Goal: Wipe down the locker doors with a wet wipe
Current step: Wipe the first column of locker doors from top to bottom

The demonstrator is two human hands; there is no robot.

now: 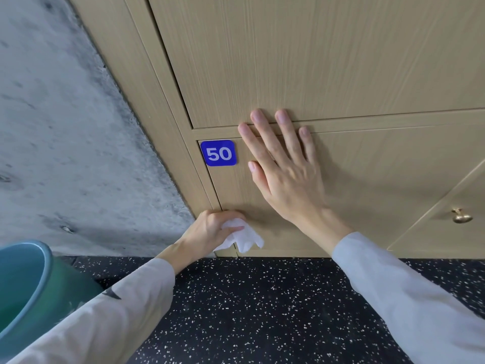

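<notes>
**Wet wipe held at the lower left corner of locker 50**

Two pale grey sleeves (409,298) reach in from the bottom edge over a black speckled floor (249,311), and a blue-rimmed green bucket (29,290) stands at the lower left, well to the left of the locker door (367,185).

That door, in light wood grain, carries a blue number plate (218,153) reading 50 in its upper left corner. The left hand (210,229) sits far below the plate, at the door's lower left corner where it meets the frame, with its fingers curled round a crumpled white wet wipe (242,236). Most of the wipe bunches under the fingers against the door; a loose tail hangs down to the right of the hand, close to the door's bottom edge.

The right hand (286,169) lies flat on the same door just right of the plate, fingers straight and spread, holding nothing. Its fingertips cross the rail above onto the lower edge of the upper door (315,61).

A brass knob (460,218) sits on the neighbouring door far to the right of the plate. A rough grey concrete wall (65,127) lies left of the locker frame.
</notes>
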